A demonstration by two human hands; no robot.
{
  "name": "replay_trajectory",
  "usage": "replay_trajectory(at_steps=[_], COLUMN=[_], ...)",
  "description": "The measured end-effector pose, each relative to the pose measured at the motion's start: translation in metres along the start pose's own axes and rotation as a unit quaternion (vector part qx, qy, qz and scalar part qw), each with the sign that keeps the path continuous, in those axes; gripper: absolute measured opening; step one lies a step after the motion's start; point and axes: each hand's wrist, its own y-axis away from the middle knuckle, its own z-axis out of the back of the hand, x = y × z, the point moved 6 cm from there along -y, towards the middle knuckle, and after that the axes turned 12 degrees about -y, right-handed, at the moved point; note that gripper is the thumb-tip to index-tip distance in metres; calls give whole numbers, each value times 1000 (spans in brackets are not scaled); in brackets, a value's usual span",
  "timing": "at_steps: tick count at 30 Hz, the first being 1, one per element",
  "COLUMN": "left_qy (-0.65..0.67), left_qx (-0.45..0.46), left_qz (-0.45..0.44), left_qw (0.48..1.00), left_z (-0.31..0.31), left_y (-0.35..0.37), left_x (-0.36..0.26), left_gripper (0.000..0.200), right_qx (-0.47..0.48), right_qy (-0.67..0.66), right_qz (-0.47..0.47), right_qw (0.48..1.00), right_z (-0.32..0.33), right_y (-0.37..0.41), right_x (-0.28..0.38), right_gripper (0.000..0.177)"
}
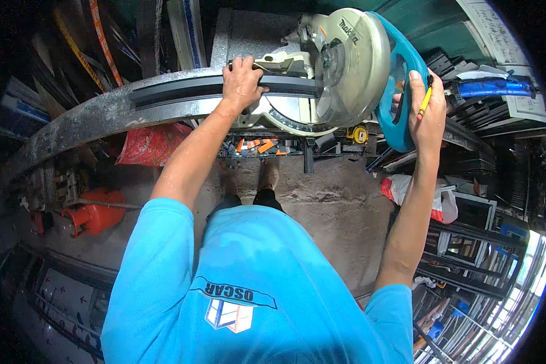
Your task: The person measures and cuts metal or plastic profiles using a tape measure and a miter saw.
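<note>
A teal and silver miter saw point(352, 67) stands on a long metal bench at the top of the head view. My right hand point(426, 109) grips the saw's teal handle point(400, 121) and also holds a yellow pencil point(424, 102) between its fingers. My left hand point(241, 84) presses down on a long dark metal profile point(182, 92) that lies along the bench and runs under the saw's blade guard.
The bench point(91, 118) curves away to the left. A yellow tape measure point(359, 134) sits by the saw base. A red container point(97, 215) and a red bag point(151, 144) lie on the concrete floor. Metal frames and profiles point(467, 242) are stacked at right.
</note>
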Motion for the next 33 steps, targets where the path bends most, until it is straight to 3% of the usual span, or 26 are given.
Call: replay_trajectory(at_steps=[17,33], left_qy=[-8,-12], left_qx=[54,44], left_qz=[-5,9], left_qw=[998,999], left_z=[-2,0], left_y=[-3,-2], left_x=[0,-1], left_gripper=[41,41], right_qx=[2,-10], right_qy=[-20,-21], right_qz=[12,6], right_qw=[1000,1000], right_z=[0,-2], right_y=[1,5], right_x=[1,-4], right_gripper=[42,40])
